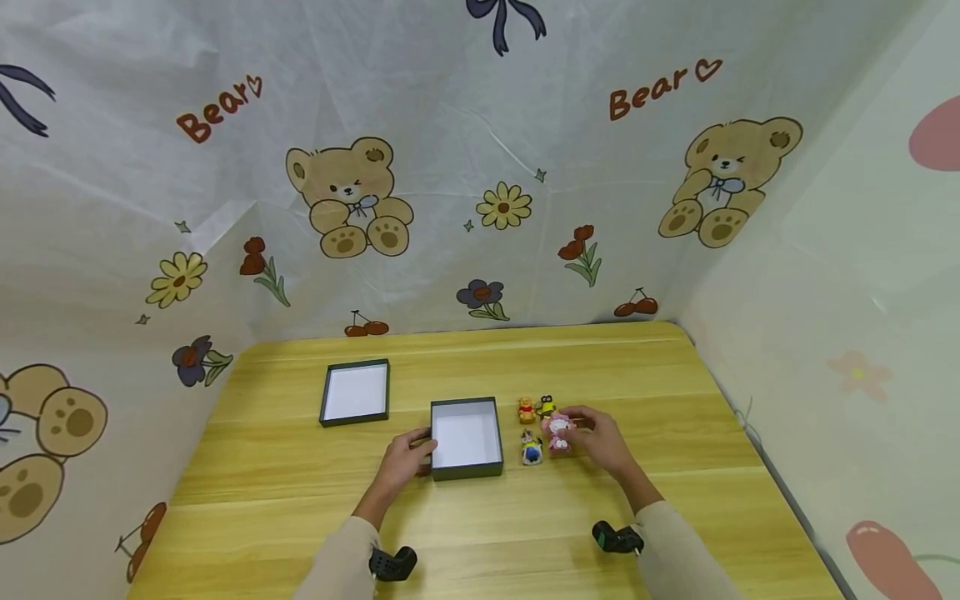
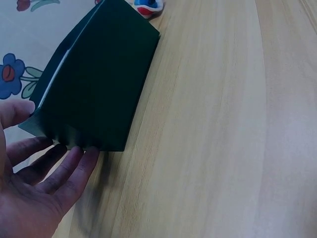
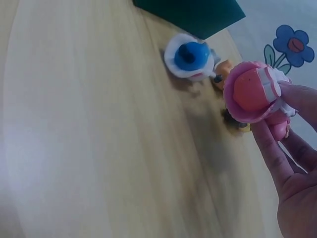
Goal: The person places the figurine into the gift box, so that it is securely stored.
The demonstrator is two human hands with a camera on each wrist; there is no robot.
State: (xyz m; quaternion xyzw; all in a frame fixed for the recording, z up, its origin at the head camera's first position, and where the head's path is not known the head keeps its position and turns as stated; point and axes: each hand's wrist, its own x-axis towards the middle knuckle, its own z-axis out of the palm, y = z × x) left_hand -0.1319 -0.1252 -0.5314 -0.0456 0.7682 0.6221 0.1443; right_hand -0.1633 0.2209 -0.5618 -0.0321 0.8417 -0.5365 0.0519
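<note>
In the head view my left hand [image 1: 407, 454] is at the left side of an open dark green box [image 1: 468, 472] with a white inside. The left wrist view shows the thumb at the box's [image 2: 106, 74] rim and the fingertips against its outer wall. My right hand [image 1: 600, 442] pinches a pink and white figurine [image 1: 558, 429] between thumb and fingers. Seen from the right wrist, this figurine [image 3: 252, 91] is tilted, its round pink base towards the camera, raised over the table. Beside it stand a blue and white figurine [image 1: 532, 450], a Winnie the Pooh figurine [image 1: 526, 410] and a yellow and black figurine [image 1: 546, 406].
A shallow dark-edged lid [image 1: 356, 392] with a white inside lies at the back left of the wooden table [image 1: 300, 492]. Behind the table hangs a cloth [image 1: 435, 108] printed with bears and flowers. A pale wall [image 1: 840, 308] borders the right side.
</note>
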